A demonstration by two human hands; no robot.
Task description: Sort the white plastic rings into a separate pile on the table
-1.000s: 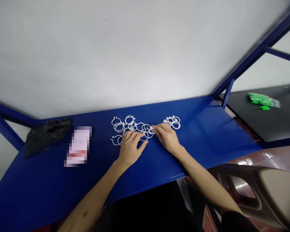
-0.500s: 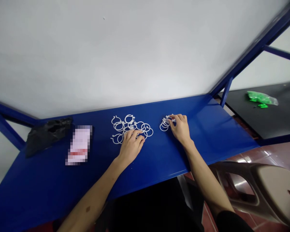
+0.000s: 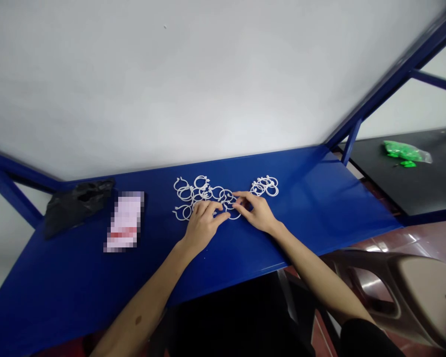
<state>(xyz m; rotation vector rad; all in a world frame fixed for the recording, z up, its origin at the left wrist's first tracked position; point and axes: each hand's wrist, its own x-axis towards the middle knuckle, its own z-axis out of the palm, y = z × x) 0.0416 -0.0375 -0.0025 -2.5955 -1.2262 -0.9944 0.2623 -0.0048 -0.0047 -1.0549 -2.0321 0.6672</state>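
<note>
Several white plastic rings (image 3: pixel 193 193) lie spread in a loose pile on the blue table (image 3: pixel 96 277). A smaller stack of the same rings (image 3: pixel 265 186) sits to their right. My left hand (image 3: pixel 202 223) rests on the near edge of the pile, fingers pressed on the rings. My right hand (image 3: pixel 254 210) reaches in from the right, its fingertips pinching a ring at the right edge of the pile.
A crumpled black plastic bag (image 3: pixel 74 203) lies at the back left, with a blurred white and pink packet (image 3: pixel 125 220) beside it. A bag of green parts (image 3: pixel 405 152) sits on the dark table at right. A plastic chair (image 3: pixel 405 292) stands at lower right.
My right hand has come back left from the small stack to the right edge of the large pile. My left hand has stayed on the pile.
</note>
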